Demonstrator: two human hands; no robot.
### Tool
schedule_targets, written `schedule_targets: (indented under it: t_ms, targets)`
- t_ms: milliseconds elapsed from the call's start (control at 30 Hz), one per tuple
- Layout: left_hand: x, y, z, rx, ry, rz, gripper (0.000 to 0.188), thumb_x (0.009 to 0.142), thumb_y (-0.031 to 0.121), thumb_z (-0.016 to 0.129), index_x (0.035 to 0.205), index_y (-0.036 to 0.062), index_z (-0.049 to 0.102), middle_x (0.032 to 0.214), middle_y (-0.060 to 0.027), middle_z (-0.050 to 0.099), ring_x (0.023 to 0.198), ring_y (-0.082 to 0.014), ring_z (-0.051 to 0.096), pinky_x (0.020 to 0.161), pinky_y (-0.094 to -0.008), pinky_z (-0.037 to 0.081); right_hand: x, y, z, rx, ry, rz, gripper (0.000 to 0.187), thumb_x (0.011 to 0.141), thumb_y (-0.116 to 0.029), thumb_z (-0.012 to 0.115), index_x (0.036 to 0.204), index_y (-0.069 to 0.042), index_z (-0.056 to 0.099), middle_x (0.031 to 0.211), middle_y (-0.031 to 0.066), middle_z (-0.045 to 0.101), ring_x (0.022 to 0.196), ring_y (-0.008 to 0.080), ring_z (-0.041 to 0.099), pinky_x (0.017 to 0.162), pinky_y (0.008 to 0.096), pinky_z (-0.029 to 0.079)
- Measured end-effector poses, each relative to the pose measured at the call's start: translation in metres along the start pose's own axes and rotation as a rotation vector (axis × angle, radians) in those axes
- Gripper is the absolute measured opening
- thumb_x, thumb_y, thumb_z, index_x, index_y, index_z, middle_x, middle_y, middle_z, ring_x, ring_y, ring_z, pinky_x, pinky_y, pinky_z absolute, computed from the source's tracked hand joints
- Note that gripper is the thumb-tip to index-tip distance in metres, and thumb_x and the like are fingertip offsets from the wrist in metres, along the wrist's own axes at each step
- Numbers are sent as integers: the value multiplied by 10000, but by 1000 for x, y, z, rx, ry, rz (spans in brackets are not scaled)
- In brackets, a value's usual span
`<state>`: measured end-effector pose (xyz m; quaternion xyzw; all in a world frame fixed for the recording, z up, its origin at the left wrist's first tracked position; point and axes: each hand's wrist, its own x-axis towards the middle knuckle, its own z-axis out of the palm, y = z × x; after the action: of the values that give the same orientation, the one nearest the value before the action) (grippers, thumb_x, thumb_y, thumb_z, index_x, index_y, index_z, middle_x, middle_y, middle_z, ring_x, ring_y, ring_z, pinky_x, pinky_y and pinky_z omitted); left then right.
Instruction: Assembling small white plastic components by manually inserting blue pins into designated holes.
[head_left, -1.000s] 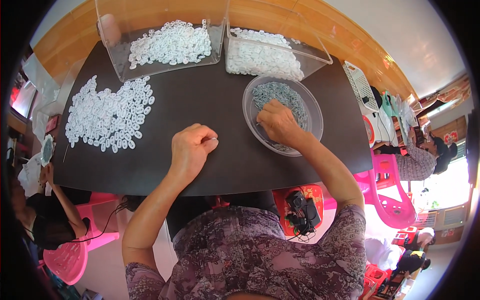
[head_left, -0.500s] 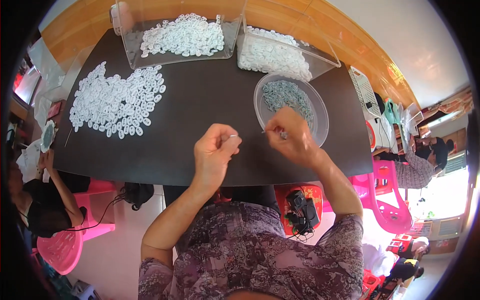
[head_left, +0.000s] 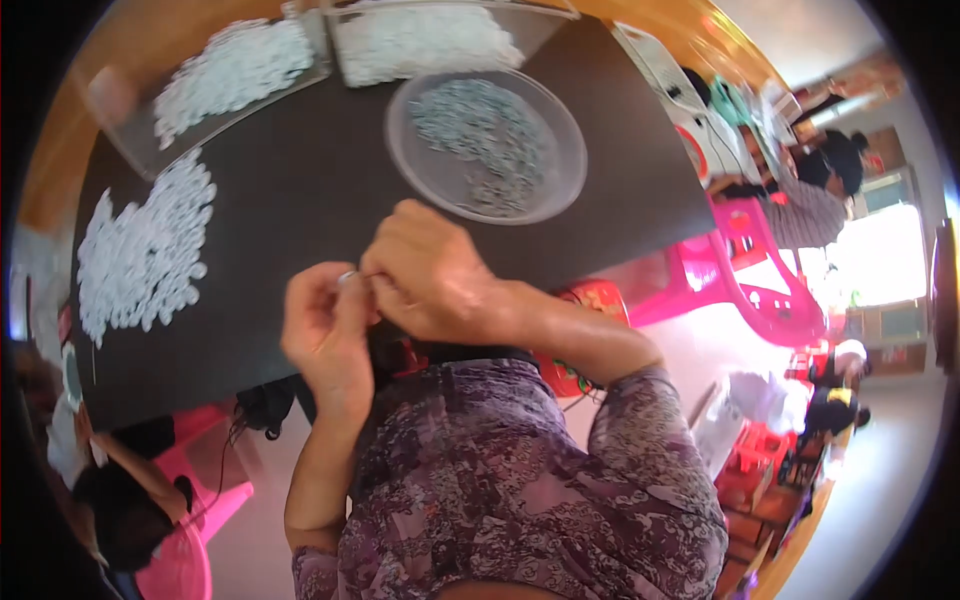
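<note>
My left hand (head_left: 330,325) is closed in a pinch over the table's front edge. A small whitish plastic piece (head_left: 347,277) peeks out between its thumb and forefinger. Right against it, my right hand (head_left: 430,275) is pinched shut, its fingertips meeting those of the left. What the right fingertips grip is hidden now; half a second ago a tiny grey sliver stuck out of them. Beyond the hands stands a round clear bowl (head_left: 572,180) of small grey screw-like pieces (head_left: 480,130). White oval pieces with holes (head_left: 145,250) lie loose in a pile on the left.
At the back of the dark table (head_left: 290,190) stand two clear bins, the left bin (head_left: 235,75) and the right bin (head_left: 425,45), both with white pieces. A pink chair (head_left: 770,280) is at the right. Another person's arm (head_left: 130,465) shows at lower left.
My right hand has come from the bowl's near edge to my left hand, and their fingertips now meet. The view has turned, so the table sits further left and tilted.
</note>
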<state>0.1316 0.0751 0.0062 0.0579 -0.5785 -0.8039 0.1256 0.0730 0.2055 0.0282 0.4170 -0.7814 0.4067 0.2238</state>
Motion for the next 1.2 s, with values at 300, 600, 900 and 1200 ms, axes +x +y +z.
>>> schedule_targets:
  t_ms: [300, 600, 900, 1200]
  targets:
    - [-16, -2, -2, 72, -67, -24, 56, 890, -4, 572, 937, -10, 540, 747, -55, 563, 581, -102, 536, 529, -212, 453, -45, -17, 5, 320, 192, 352, 74, 719, -32, 653, 771, -38, 601, 688, 78, 550, 679, 270, 522, 601, 370, 424]
    - [-36, -5, 10, 249, -136, 11, 82, 905, 32, 567, 959, -23, 542, 782, -62, 570, 598, -109, 526, 550, -220, 448, -77, -20, 0, 463, 322, 385, 88, 723, -41, 675, 737, -43, 589, 648, 43, 532, 658, 224, 507, 587, 347, 420]
    - [-34, -2, 11, 247, -163, -74, 98, 881, 49, 607, 932, -24, 565, 748, -46, 562, 597, -101, 509, 536, -201, 410, -85, -24, 3, 542, 407, 554, 85, 745, 4, 662, 778, -46, 601, 704, 23, 540, 659, 164, 493, 572, 285, 410]
    - [-36, -2, -2, 300, -204, -24, 149, 850, 38, 647, 973, -25, 592, 757, -26, 553, 615, -83, 488, 545, -186, 391, -82, -28, 19, 408, 512, 462, 123, 745, 22, 667, 826, -56, 616, 720, 15, 552, 671, 160, 499, 604, 288, 407]
